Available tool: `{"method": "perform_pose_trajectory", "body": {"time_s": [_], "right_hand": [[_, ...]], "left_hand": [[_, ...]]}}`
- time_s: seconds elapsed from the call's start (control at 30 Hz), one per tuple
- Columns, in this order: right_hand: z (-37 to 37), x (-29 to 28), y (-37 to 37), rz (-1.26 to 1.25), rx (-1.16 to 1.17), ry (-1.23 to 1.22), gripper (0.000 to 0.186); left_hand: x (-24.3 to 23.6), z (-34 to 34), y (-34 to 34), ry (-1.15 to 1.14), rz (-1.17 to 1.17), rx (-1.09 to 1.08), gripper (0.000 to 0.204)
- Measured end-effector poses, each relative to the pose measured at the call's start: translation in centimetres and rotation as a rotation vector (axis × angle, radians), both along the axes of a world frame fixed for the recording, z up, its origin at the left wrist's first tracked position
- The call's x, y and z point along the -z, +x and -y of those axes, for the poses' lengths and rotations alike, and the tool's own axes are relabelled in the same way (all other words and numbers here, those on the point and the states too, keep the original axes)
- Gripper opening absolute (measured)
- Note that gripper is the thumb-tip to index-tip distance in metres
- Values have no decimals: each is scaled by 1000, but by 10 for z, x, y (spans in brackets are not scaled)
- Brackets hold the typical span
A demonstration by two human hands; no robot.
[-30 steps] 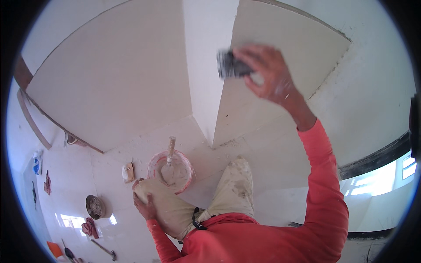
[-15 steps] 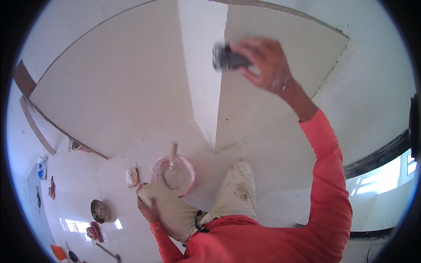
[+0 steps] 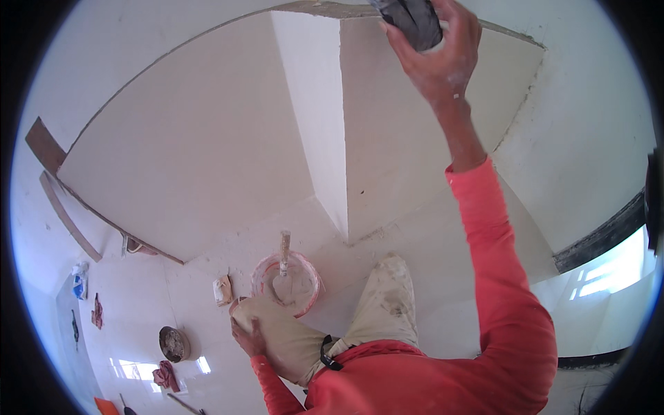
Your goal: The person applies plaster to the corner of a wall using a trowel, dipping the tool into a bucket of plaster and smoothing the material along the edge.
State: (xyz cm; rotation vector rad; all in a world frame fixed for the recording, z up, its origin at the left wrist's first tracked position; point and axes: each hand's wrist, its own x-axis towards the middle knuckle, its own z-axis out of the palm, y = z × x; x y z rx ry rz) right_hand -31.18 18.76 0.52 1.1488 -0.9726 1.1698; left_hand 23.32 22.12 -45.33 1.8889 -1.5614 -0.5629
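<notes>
High at the top of the picture, my right hand (image 3: 446,59) grips a dark grey folded piece that looks like sandpaper (image 3: 413,26), with a pale edge beside the palm. My thumb lies along its near side, and its far end is cut off by the frame's upper edge. It is held at the right-hand panel (image 3: 408,124) of a pale wall corner; whether it touches cannot be made out. Lower down, my left hand (image 3: 250,337) rests on my left knee, fingers apart and holding nothing.
A pinkish bucket (image 3: 317,297) of pale paste with a handled tool (image 3: 285,249) stands before my knees. Left of it are a small packet (image 3: 223,290), a round pan (image 3: 173,344), a crumpled reddish cloth (image 3: 164,375) and an orange piece (image 3: 106,407). A curved strip (image 3: 68,214) leans at the far left.
My right hand has moved up and slightly right with the sandpaper, away from the white corner strip. The view has shifted a little. My left hand stays on my knee.
</notes>
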Motion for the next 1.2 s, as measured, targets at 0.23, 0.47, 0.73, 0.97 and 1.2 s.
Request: {"method": "perform_pose_trajectory", "body": {"time_s": [0.23, 0.47, 0.73, 0.97, 1.2], "right_hand": [[10, 56, 71, 546, -485, 99, 70], [24, 46, 35, 641, -271, 30, 67], [-8, 28, 28, 79, -262, 230, 59], [-14, 73, 13, -196, -72, 673, 65], [-38, 201, -14, -321, -17, 890, 69]], "left_hand": [[4, 3, 3, 5, 7, 1, 87], [-1, 1, 5, -37, -30, 20, 86], [-10, -3, 2, -32, -39, 28, 87], [-4, -2, 8, -19, -28, 17, 88], [-7, 0, -4, 3, -33, 47, 87]]}}
